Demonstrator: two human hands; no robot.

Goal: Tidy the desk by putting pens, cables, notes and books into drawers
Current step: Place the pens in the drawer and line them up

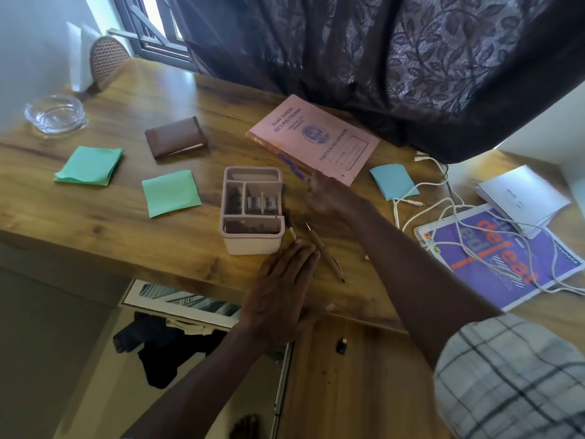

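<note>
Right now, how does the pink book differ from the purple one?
The pink book lies bare at the desk's back edge, beside the curtain; the purple book lies nearer, to the right, with white cables draped across it and a white notepad overlapping its corner. Both lie flat, closed.

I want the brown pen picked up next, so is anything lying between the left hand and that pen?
Nothing visible is in the way. The left hand rests flat on the desk with its fingertips right beside the brown pen. The pink organizer sits to the left, off that path.
</note>
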